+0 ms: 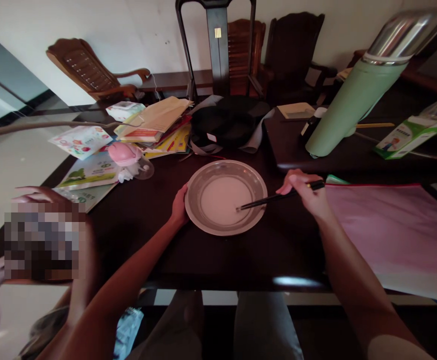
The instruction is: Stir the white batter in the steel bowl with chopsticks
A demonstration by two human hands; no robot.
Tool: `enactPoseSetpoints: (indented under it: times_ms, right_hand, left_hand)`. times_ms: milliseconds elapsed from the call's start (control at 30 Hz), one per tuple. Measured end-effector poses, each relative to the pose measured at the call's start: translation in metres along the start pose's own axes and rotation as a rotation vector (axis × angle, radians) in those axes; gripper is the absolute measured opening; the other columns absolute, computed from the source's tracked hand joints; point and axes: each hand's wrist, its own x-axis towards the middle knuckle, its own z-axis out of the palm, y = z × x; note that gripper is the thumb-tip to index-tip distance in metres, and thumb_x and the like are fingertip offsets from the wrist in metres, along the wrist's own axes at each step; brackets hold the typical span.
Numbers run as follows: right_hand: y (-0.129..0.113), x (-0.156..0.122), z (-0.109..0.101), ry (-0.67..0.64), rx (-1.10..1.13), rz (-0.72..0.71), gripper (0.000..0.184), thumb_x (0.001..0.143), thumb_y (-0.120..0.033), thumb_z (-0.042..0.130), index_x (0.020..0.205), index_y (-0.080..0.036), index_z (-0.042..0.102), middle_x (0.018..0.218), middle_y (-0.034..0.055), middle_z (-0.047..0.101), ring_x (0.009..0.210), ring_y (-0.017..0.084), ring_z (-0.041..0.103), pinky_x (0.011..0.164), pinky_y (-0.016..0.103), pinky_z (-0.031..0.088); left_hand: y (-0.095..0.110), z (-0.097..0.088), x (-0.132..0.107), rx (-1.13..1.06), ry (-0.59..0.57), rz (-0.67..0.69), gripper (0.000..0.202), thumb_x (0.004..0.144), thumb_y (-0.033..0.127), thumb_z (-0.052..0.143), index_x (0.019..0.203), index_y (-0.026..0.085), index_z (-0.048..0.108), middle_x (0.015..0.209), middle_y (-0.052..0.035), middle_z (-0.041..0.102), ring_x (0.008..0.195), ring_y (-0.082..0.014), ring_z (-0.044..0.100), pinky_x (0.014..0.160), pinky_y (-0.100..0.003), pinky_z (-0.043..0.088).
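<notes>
A round metal basin (256, 186) stands on the dark table in front of me, holding a pale, milky liquid (222, 197). My left hand (180, 204) is closed on the left side of its rim, the thumb side against the wall and the other fingers partly hidden behind it. In my right hand (304, 189), to the right of the basin, I grip dark chopsticks (274, 198). They slant down to the left over the rim, and their light tips meet the liquid right of its middle.
Books and papers (158, 122), a pink-lidded cup (124, 154) and a black bag (222, 122) lie beyond the basin. A green thermos (353, 105) leans at back right, above a pink folder (394, 225). At left another person's arm (89, 245) reaches over the table edge.
</notes>
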Motion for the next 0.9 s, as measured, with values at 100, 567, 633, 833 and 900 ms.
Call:
enactPoseSetpoints:
  times_ms: [100, 567, 633, 833, 900]
  right_hand:
    - [-0.003, 0.001, 0.012, -0.168, -0.043, -0.072, 0.027, 0.093, -0.032, 0.054, 0.073, -0.027, 0.072, 0.073, 0.0004, 0.074, 0.074, 0.019, 0.064, 0.074, 0.036, 0.046]
    - [0.001, 0.003, 0.014, -0.179, -0.119, -0.091, 0.015, 0.089, -0.031, 0.062, 0.081, -0.027, 0.074, 0.082, 0.0005, 0.076, 0.081, 0.019, 0.065, 0.078, 0.037, 0.046]
    - [0.003, 0.004, 0.009, -0.076, -0.142, -0.075, 0.016, 0.089, -0.030, 0.061, 0.079, -0.028, 0.074, 0.081, 0.0006, 0.076, 0.080, 0.019, 0.064, 0.079, 0.038, 0.045]
    - [0.000, 0.001, 0.001, -0.042, 0.019, 0.054, 0.036, 0.095, -0.036, 0.050, 0.068, -0.024, 0.071, 0.075, 0.0017, 0.073, 0.073, 0.017, 0.067, 0.072, 0.033, 0.049]
    - [-0.003, 0.000, 0.010, -0.142, 0.034, 0.078, 0.030, 0.092, -0.037, 0.054, 0.073, -0.024, 0.072, 0.083, 0.0027, 0.075, 0.079, 0.017, 0.069, 0.073, 0.032, 0.051]
  left_hand:
    - [0.001, 0.001, -0.001, -0.014, -0.022, 0.002, 0.021, 0.067, 0.041, 0.065, 0.074, 0.022, 0.067, 0.075, -0.0016, 0.070, 0.094, -0.0253, 0.065, 0.082, -0.033, 0.051]
    - [-0.001, -0.001, 0.001, -0.013, 0.015, 0.010, 0.020, 0.069, 0.039, 0.065, 0.078, 0.021, 0.070, 0.080, -0.0004, 0.072, 0.091, -0.0227, 0.065, 0.081, -0.031, 0.051]
    - [-0.001, -0.001, 0.001, -0.011, 0.005, 0.000, 0.021, 0.069, 0.041, 0.065, 0.078, 0.021, 0.069, 0.079, -0.0002, 0.071, 0.092, -0.0231, 0.066, 0.083, -0.031, 0.051]
    - [-0.001, -0.002, 0.000, -0.008, -0.042, 0.005, 0.024, 0.069, 0.042, 0.065, 0.080, 0.021, 0.069, 0.083, -0.0012, 0.071, 0.093, -0.0243, 0.065, 0.082, -0.033, 0.052]
    - [-0.002, -0.002, 0.001, -0.006, -0.027, 0.012, 0.024, 0.069, 0.043, 0.066, 0.078, 0.021, 0.068, 0.083, -0.0018, 0.071, 0.093, -0.0243, 0.065, 0.081, -0.033, 0.052]
